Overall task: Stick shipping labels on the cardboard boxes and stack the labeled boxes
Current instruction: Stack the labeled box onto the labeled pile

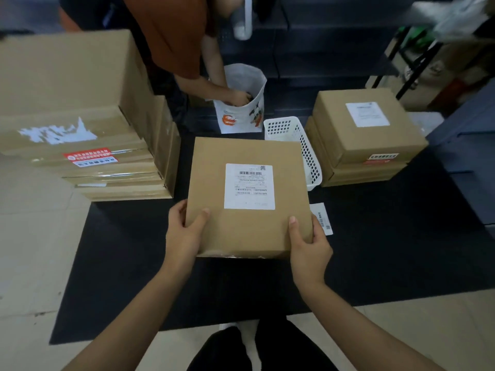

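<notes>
**Carrying a labeled box toward the stack**

Gripping the near corners, the left hand [184, 234] and right hand [308, 242] held the labeled box [249, 231] above the black mat [120, 263]. Labeling looked done; stacking was probably next. An unlabeled pile [80, 116] stood left. The white basket [297, 140] sat between the box and the labeled stack [367, 135] at right, so the box would likely need lifting over it.
</notes>
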A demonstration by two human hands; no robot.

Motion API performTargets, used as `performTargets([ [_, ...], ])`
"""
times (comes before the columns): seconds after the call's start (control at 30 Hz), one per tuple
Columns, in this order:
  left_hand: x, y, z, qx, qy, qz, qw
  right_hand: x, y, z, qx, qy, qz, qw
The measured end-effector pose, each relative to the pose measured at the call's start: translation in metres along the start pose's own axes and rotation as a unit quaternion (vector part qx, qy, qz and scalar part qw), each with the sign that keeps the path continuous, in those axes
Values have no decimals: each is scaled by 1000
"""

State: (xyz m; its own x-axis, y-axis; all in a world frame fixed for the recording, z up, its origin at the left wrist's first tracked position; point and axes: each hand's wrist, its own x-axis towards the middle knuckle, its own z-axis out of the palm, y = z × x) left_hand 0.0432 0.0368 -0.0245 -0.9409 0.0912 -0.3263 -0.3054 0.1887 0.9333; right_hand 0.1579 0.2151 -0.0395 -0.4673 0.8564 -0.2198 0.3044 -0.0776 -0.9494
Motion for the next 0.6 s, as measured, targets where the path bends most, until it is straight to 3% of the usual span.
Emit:
performTargets([
  [0.3,8,64,95,-31,16,46,998,78,-53,-53,63,20,-42,997],
  [0.6,19,140,258,-78,32,65,994,233,-113,-142,58,-6,-86,995],
])
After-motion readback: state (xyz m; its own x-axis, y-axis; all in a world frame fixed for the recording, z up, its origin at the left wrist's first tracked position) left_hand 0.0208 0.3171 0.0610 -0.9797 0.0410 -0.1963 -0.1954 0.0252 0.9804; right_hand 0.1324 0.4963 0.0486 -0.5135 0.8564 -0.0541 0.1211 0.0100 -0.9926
